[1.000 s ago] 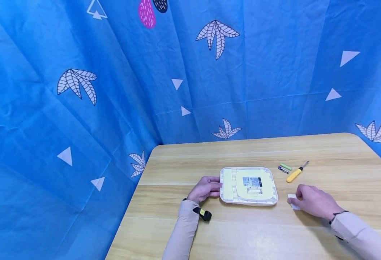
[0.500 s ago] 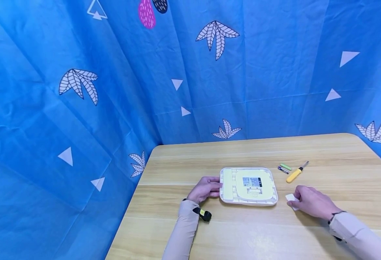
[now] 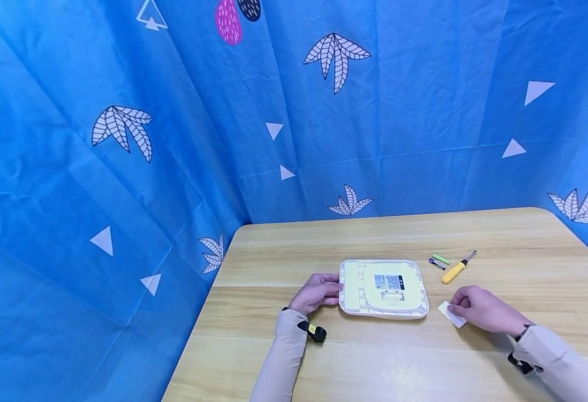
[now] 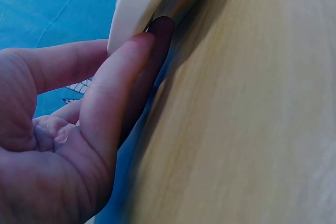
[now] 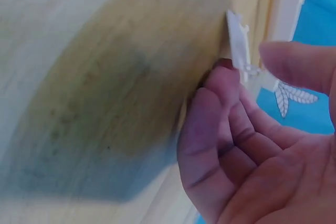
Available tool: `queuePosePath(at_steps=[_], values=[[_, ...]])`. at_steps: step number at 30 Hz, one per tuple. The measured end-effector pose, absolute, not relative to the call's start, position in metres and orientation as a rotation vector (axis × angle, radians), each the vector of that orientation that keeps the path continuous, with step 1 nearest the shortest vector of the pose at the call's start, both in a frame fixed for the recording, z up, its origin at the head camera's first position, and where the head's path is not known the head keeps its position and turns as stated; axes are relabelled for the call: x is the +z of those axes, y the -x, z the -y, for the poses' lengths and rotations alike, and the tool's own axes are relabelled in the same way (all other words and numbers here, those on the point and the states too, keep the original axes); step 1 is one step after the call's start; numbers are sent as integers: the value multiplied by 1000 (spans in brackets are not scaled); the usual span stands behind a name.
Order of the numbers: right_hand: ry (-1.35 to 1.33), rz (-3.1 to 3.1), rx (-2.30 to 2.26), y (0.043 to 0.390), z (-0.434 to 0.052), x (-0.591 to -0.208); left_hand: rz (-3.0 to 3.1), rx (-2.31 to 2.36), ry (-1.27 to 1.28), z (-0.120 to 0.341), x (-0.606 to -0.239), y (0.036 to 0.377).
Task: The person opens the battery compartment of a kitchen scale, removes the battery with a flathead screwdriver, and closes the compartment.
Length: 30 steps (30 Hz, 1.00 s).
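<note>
A flat white device [image 3: 355,286] with rounded corners lies with a label and an uncovered battery compartment [image 3: 392,296] facing up. At its left edge my left hand [image 3: 316,292] grips the rim, with fingers on both sides of the edge in the left wrist view. To its right, my right hand [image 3: 487,309] holds a small white battery cover [image 3: 452,315] low over the table. In the right wrist view the cover [image 5: 238,40] rests against curled fingertips, the thumb close on its other side.
Behind the right hand lie a yellow-handled screwdriver [image 3: 454,273], a green battery [image 3: 441,259] and a dark battery [image 3: 437,263]. The wooden table [image 3: 284,245] ends at a blue patterned curtain [image 3: 424,111].
The right hand has turned the battery cover, which now lies slanted and shows more of its face. The left hand and the white device have not moved.
</note>
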State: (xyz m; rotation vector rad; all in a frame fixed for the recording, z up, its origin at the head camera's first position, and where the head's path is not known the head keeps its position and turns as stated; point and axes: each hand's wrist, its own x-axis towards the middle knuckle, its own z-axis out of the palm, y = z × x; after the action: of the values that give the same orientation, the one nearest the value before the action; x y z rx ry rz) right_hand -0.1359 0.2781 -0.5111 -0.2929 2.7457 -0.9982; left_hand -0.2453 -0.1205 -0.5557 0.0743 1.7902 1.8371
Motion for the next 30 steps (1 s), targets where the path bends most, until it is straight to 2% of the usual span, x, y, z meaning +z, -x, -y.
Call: queuePosePath(at_steps=[14,30], values=[[407,-2636,-1153,142,-294,-501,-1797,1829,-81,120,-554,244],[487,-2935,-1069,155,-255,-457,-1795,1830,-77,119,-552,244]])
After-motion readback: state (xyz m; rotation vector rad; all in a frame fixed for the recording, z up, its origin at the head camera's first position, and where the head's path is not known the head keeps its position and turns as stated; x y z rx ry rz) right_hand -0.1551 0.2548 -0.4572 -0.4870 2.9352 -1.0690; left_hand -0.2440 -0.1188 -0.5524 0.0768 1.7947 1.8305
